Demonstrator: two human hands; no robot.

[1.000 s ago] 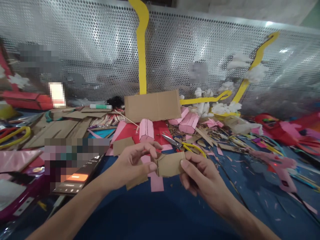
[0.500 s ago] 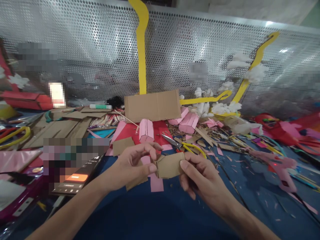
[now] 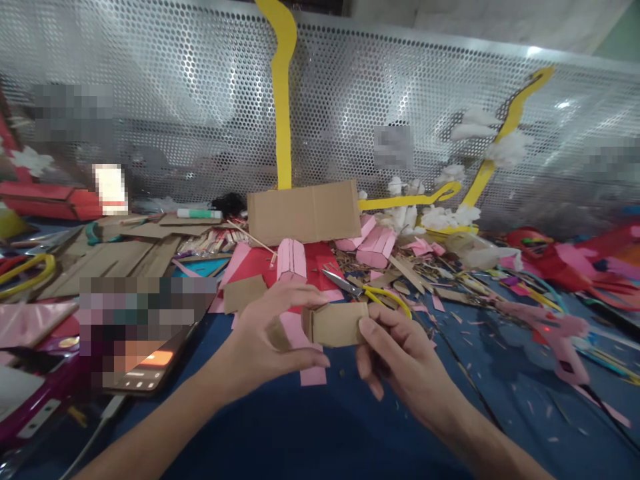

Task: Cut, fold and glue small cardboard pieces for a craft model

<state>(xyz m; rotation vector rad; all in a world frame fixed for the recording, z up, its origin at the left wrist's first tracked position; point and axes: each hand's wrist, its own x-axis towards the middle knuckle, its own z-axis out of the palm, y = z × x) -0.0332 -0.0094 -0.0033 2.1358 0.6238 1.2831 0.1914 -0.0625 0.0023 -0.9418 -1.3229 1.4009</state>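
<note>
My right hand [image 3: 395, 343] pinches the right end of a small folded piece of cardboard [image 3: 337, 325], thumb on the front face. The piece's left end has a bent flap. My left hand [image 3: 273, 333] curves around that left end, thumb below and fingers above, spread apart; whether a fingertip touches the top edge I cannot tell. Beneath the hands lies a pink paper strip [image 3: 313, 376]. Just behind them are scissors with yellow handles [image 3: 385, 297] and a pink paper-covered block [image 3: 291, 259]. Another flat cardboard piece [image 3: 245, 293] lies behind my left hand.
A pink glue gun [image 3: 555, 333] rests at the right, its cord trailing forward. On the left lies a phone [image 3: 150, 373] with a cable. A larger cardboard panel [image 3: 305, 212] with a yellow strip stands against the perforated metal screen [image 3: 190, 100]. Scraps litter the blue table [image 3: 280, 440].
My left thumb has come off the cardboard's left edge and dropped lower, widening the gap to the fingers. The cardboard, still in my right hand, has tilted slightly.
</note>
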